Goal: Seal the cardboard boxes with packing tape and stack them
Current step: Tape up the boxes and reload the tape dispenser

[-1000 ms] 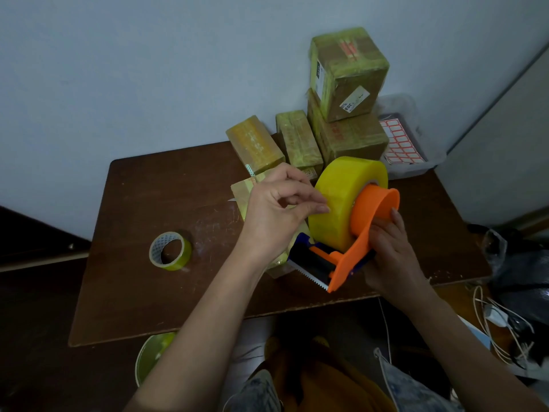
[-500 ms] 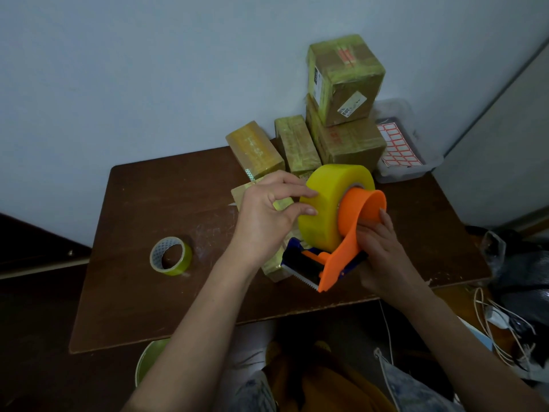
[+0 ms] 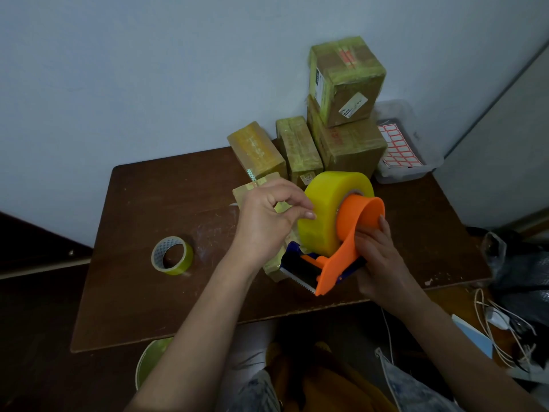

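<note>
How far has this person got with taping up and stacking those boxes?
Done: four taped boxes stand against the wall, one stacked on another. In hand: the right hand grips the orange tape dispenser while the left hand picks at its yellow roll above a flat box on the table. Left: taping and stacking that box.

The only thing I can half read is the white sticker (image 3: 353, 105) on the top box (image 3: 346, 80) of my stack, with digits like "308" printed sideways; other marks are too blurred.
</note>
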Motion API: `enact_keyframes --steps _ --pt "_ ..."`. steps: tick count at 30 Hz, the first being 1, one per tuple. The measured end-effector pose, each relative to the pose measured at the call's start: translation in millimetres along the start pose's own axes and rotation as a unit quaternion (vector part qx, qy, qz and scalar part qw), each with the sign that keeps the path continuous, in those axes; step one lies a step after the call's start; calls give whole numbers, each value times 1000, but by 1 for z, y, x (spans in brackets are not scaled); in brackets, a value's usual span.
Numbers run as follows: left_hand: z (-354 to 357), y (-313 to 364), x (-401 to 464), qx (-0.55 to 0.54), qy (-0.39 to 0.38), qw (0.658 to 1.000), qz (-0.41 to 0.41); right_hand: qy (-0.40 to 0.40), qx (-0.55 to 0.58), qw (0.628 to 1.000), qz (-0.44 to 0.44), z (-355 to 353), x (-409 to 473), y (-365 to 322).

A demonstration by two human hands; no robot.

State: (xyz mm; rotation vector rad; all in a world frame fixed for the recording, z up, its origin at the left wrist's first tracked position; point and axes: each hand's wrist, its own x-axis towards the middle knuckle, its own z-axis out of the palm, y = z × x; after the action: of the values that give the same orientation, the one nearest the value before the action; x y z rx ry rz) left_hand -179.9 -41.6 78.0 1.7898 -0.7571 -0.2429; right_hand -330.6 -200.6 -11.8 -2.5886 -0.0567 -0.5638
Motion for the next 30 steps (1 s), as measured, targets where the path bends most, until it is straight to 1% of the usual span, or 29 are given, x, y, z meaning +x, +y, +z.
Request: enact_keyframes --steps 2,4,6,10,14,20,25,30 --pt "1 -4 -2 13 -14 1000 -3 -2 1 1000 4 1 -2 0" --pt "4 -9 -7 11 -12 1000 -14 -5 1 1000 11 2 -3 0" --pt "8 -10 -9 -10 4 1000 -19 -2 4 1000 23 4 -3 0" --pt "12 -6 -9 -13 50 999 -1 39 36 998 29 7 4 -3" --pt "8 -4 -9 -42 75 996 -14 22 43 998 29 6 3 -2" --pt "4 -6 -10 -56 43 997 -41 -2 69 997 47 7 -1 -3" --pt "2 -1 -10 -62 20 997 -48 -1 75 996 41 7 -3 -4" --pt "2 3 -8 -73 18 995 -61 5 71 997 40 9 -4 -5"
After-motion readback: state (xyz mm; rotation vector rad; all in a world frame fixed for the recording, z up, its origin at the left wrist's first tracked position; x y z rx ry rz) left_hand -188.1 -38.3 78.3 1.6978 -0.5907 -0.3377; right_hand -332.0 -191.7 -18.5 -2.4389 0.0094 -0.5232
